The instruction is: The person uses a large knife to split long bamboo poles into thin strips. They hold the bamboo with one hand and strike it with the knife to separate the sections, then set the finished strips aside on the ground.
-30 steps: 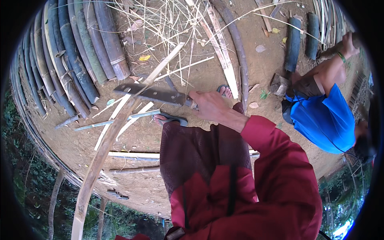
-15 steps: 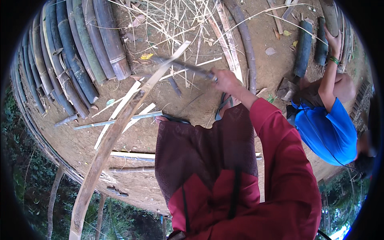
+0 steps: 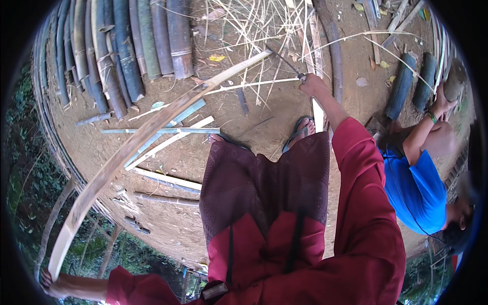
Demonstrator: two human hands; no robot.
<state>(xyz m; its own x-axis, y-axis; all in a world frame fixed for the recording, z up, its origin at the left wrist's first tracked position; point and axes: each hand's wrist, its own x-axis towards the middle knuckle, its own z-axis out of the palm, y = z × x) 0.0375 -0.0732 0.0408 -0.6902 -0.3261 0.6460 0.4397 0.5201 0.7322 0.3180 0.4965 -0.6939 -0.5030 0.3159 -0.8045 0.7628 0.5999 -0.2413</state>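
Note:
My left hand [image 3: 55,285], at the lower left, is closed round the near end of a long wooden pole [image 3: 152,124]. The pole is brown along its middle, with pale, shaved ends. It slants up across the view toward my right hand [image 3: 314,86]. That hand is closed on the handle of a knife [image 3: 287,62] with a thin dark blade. The blade points up and left, its tip close beside the pole's far end; whether they touch I cannot tell.
Dark bamboo poles [image 3: 180,40] lie in a row at the upper left. Thin pale shavings [image 3: 249,25] litter the ground ahead. Cut strips [image 3: 168,131] lie left of my feet. At right, a person in a blue shirt [image 3: 414,178] grips a thick bamboo piece [image 3: 454,76] near two short bamboo sections [image 3: 401,86].
My left hand has come into view on the pole's near end. The blade, blurred across the pole's far end before, now sits at its tip. The whole view has shifted.

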